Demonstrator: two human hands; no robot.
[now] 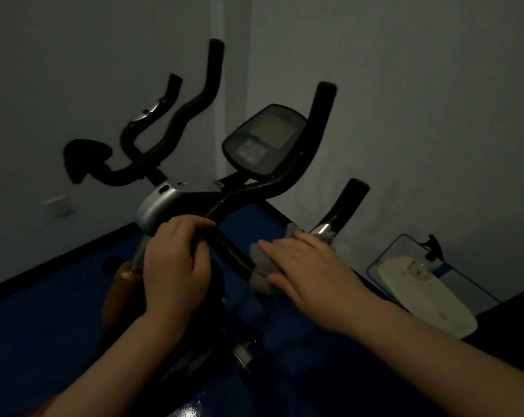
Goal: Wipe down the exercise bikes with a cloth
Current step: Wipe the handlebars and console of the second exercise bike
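— While the left hand [176,260] curls its fingers round the exercise bike's handlebar [224,245] near the grey stem, where is the cloth?

— Just right, on the same bar: the right hand [309,266] presses the grey cloth [262,258] there, fingers straight, slightly apart.

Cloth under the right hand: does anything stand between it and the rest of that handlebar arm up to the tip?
Nothing visible does. The right hand presses the cloth on the handlebar, which runs bare from there to its tip.
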